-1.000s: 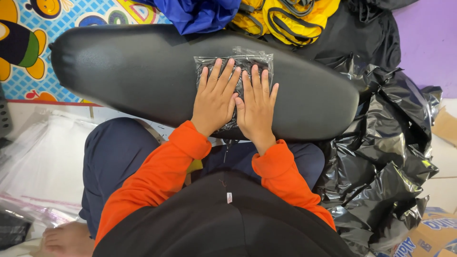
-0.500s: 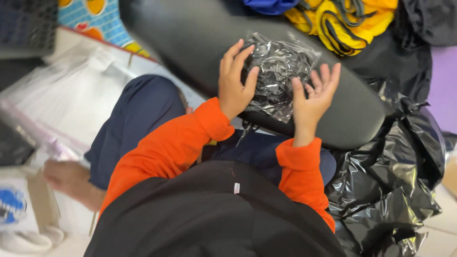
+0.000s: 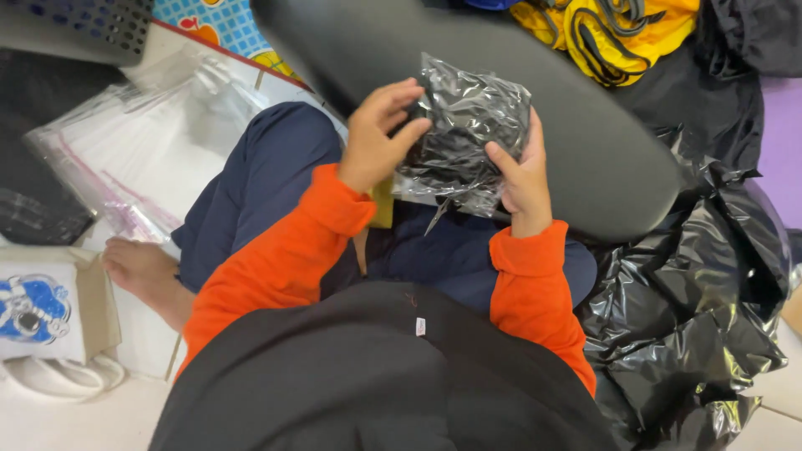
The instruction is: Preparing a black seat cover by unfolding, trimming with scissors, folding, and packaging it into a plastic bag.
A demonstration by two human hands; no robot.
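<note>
At far left we list a white cardboard box [image 3: 52,305] with a blue picture on its top, standing on the pale floor [image 3: 75,418]; white cord [image 3: 63,376] lies looped just beside it; a bare foot [image 3: 146,271] rests next to the box. Above these, a stack of clear plastic sleeves [image 3: 142,146] with pink strips along one edge, spread over the floor; a dark perforated basket [image 3: 83,25] sits at the top left corner; a bright patterned play mat [image 3: 213,25] shows beside it.

Centre: our blue-trousered knee [image 3: 267,179] and orange sleeves; the left hand [image 3: 376,138] grips the left edge of a clear bag of black items [image 3: 468,138], thumb in front and fingers curled behind; the right hand [image 3: 522,175] clamps the same bag at its right and lower edge; both hands thus closed on it, the bag held up above the lap, clear of the surface behind.

Behind the bag, a long dark grey cushioned pad [image 3: 585,134] runs slantwise and hides what lies beneath it. Right of that, yellow and black fabric [image 3: 610,33] at the top; a purple surface [image 3: 781,142] at the edge; a large crumpled black plastic sack [image 3: 693,309] fills the lower right, pressing against our right thigh.
</note>
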